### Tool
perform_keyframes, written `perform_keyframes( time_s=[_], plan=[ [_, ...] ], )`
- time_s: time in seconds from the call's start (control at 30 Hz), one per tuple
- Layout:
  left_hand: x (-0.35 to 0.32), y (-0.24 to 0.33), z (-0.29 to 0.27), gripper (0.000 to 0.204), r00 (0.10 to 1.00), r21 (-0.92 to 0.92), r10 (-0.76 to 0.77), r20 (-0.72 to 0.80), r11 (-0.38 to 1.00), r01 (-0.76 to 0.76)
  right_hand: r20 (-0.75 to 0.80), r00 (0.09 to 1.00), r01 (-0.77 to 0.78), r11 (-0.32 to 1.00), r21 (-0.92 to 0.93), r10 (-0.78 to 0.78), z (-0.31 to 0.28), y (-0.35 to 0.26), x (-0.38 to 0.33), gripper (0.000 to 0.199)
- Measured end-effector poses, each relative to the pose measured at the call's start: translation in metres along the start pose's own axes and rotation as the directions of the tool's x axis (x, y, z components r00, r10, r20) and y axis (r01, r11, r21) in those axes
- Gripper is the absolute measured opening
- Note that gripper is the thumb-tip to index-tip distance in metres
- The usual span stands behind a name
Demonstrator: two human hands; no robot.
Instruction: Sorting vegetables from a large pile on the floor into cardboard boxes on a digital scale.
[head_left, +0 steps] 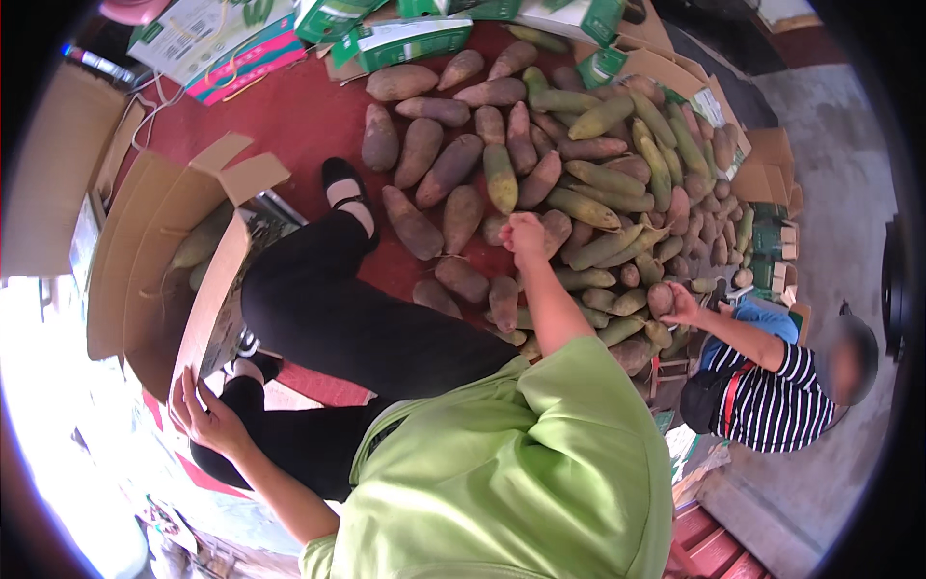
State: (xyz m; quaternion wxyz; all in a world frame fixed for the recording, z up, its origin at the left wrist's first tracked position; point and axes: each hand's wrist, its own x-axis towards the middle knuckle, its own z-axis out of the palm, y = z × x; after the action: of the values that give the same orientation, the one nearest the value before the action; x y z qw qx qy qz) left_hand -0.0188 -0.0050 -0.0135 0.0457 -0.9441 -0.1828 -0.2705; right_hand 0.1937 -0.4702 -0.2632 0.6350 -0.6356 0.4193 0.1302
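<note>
My right hand [524, 238] is closed among a pile of long radish-like roots, its fingers curled. Just beyond it lies a yellow-green root [501, 180], its tip close to my knuckles; whatever is inside the fist is hidden. My left hand [206, 417] rests on the near edge of an open cardboard box [207, 294], fingers stretched out and apart. Inside that box a few pale green roots [200, 241] show, partly covered by its flap. Purplish-brown roots [450, 171] lie in front of me, with greener ones [603, 207] heaped to the right.
A co-worker in a striped shirt [772, 410] sits at the right, one hand on a round reddish root [661, 299]. Green and white cartons [415, 43] line the far side of the red floor covering [260, 121]. More open boxes [769, 169] stand beyond the heap.
</note>
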Motion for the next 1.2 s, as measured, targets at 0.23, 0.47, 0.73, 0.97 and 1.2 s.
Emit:
perform_keyframes(
  time_s=[0.23, 0.47, 0.73, 0.97, 1.2],
  plan=[
    [0.011, 0.003, -0.005, 0.025, 0.997, -0.049, -0.039, -0.062, 0.998, 0.036, 0.142, 0.969, 0.179, 0.970, 0.165, -0.203, -0.035, -0.061, 0.005, 0.006],
    [0.014, -0.010, -0.016, 0.023, 0.989, -0.014, -0.105, -0.101, 0.994, 0.104, 0.140, 0.980, 0.135, 0.988, 0.069, -0.143, -0.035, -0.048, 0.007, 0.011],
    [0.009, -0.015, -0.012, 0.021, 0.983, -0.038, -0.137, -0.126, 0.990, 0.133, 0.067, 0.997, 0.037, 0.999, 0.036, -0.040, -0.031, -0.032, -0.007, 0.011],
    [0.007, -0.010, -0.016, 0.020, 0.981, -0.044, -0.142, -0.131, 0.990, 0.137, 0.152, 0.970, 0.178, 0.979, 0.099, -0.192, 0.006, -0.092, -0.047, 0.010],
    [0.007, -0.009, -0.016, 0.013, 0.974, -0.099, -0.152, -0.166, 0.986, 0.137, 0.372, 0.769, 0.497, 0.852, 0.164, -0.520, 0.079, -0.173, -0.171, 0.011]
  ],
)
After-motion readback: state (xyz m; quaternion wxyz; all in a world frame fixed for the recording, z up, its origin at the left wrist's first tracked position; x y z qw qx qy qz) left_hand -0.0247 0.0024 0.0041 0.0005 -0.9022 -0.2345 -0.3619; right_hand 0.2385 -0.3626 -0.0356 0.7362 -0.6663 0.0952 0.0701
